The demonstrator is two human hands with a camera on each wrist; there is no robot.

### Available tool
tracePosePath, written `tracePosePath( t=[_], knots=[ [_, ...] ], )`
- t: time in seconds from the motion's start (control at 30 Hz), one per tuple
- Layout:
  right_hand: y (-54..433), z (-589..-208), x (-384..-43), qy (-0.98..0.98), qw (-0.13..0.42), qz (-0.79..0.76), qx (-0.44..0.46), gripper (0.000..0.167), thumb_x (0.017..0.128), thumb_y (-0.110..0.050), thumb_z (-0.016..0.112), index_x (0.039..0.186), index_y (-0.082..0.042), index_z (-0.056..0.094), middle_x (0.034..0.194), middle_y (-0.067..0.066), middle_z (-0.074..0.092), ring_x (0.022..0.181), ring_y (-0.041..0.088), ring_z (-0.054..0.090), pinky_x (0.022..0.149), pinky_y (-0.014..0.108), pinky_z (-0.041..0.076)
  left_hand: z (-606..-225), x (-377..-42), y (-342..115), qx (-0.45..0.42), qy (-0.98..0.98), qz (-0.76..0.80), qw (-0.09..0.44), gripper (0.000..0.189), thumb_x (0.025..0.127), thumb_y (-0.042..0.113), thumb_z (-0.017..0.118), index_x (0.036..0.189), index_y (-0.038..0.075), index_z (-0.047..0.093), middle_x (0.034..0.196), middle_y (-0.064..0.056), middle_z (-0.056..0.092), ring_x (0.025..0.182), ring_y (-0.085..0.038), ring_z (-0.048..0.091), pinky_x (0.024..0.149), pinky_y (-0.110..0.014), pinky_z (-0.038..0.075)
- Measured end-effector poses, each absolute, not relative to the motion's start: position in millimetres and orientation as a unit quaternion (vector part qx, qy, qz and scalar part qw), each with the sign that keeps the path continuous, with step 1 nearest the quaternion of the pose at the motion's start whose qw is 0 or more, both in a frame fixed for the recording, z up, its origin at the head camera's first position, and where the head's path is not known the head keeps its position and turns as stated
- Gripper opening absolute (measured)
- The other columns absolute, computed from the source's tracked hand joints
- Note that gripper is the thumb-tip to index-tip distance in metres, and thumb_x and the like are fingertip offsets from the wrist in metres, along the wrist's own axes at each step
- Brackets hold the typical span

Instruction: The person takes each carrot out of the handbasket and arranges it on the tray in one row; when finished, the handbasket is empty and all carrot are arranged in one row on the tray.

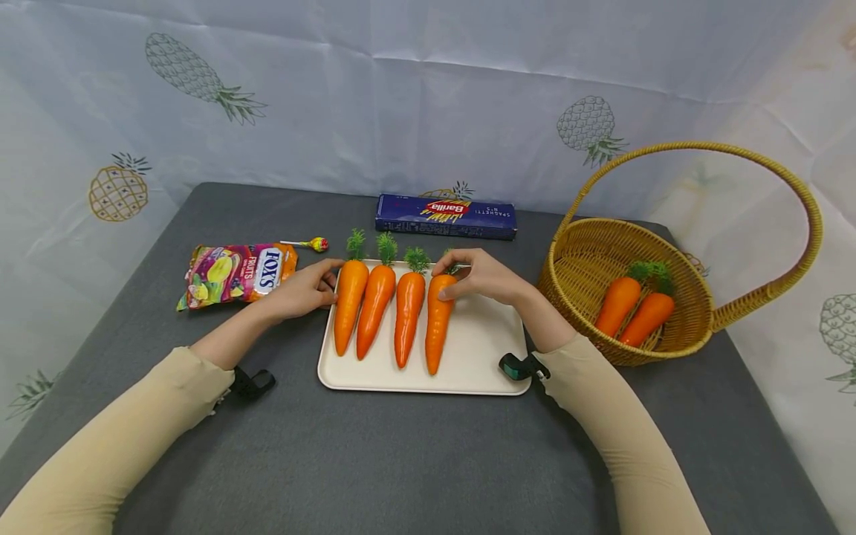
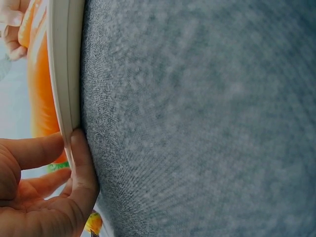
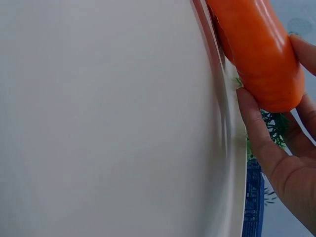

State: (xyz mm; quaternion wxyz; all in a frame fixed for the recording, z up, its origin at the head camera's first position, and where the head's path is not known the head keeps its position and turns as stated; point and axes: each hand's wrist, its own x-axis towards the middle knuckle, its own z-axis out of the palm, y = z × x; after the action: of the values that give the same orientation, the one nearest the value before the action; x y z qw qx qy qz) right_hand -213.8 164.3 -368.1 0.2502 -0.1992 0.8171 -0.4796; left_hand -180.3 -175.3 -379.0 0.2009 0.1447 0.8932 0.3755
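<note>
On a cream tray, three orange carrots with green tops lie side by side: a left one, a second and a third. My right hand grips the thick end of a fourth, the rightmost carrot, between thumb and fingers. In the right wrist view this carrot is near the tray's rim; whether it rests on the tray I cannot tell. At the tray's left edge is my left hand. The left wrist view shows its thumb and fingers pinching the tray rim.
Right of the tray stands a wicker basket with a tall handle, holding two carrots. A blue spaghetti box lies behind the tray. To the left are a candy bag and a lollipop, all on a grey table.
</note>
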Motion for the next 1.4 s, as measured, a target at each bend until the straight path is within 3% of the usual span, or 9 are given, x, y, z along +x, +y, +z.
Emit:
tracePosePath(
  t=[0.2,0.47,1.03,1.4],
  knots=[
    [164.8,-370.3,-216.9,0.819,0.247,-0.48,-0.193,0.039,0.079,-0.016,0.079,0.116,-0.011,0.065,0.121,0.009,0.063,0.107,0.026,0.06,0.093,0.036,0.049,-379.6,-180.9,-175.5,0.146,0.895,0.372,0.199,0.065,0.092,0.006,0.058,0.151,-0.003,0.03,0.111,-0.02,0.054,0.086,-0.023,0.052,0.074,-0.029,0.045],
    [162.2,-372.6,-217.9,0.826,0.247,-0.47,-0.187,0.039,0.082,-0.02,0.078,0.119,-0.013,0.065,0.126,0.009,0.063,0.099,0.024,0.062,0.083,0.033,0.052,-379.1,-180.7,-175.0,0.142,0.896,0.369,0.2,0.065,0.092,0.007,0.058,0.15,-0.003,0.031,0.111,-0.02,0.054,0.086,-0.023,0.053,0.074,-0.029,0.045],
    [158.2,-374.0,-216.0,0.833,0.24,-0.457,-0.199,0.036,0.084,-0.024,0.078,0.117,-0.015,0.068,0.125,0.007,0.063,0.088,0.021,0.063,0.075,0.032,0.052,-378.0,-179.6,-173.2,0.147,0.897,0.372,0.19,0.064,0.091,0.005,0.058,0.149,-0.005,0.031,0.11,-0.021,0.056,0.087,-0.023,0.055,0.074,-0.029,0.046],
    [158.3,-373.3,-216.1,0.842,0.214,-0.439,-0.228,0.04,0.084,-0.024,0.078,0.122,-0.016,0.067,0.133,0.006,0.06,0.096,0.024,0.061,0.078,0.032,0.052,-377.5,-179.6,-173.3,0.146,0.897,0.37,0.194,0.064,0.092,0.006,0.058,0.15,-0.004,0.031,0.111,-0.021,0.056,0.088,-0.022,0.055,0.074,-0.028,0.046]
  ],
)
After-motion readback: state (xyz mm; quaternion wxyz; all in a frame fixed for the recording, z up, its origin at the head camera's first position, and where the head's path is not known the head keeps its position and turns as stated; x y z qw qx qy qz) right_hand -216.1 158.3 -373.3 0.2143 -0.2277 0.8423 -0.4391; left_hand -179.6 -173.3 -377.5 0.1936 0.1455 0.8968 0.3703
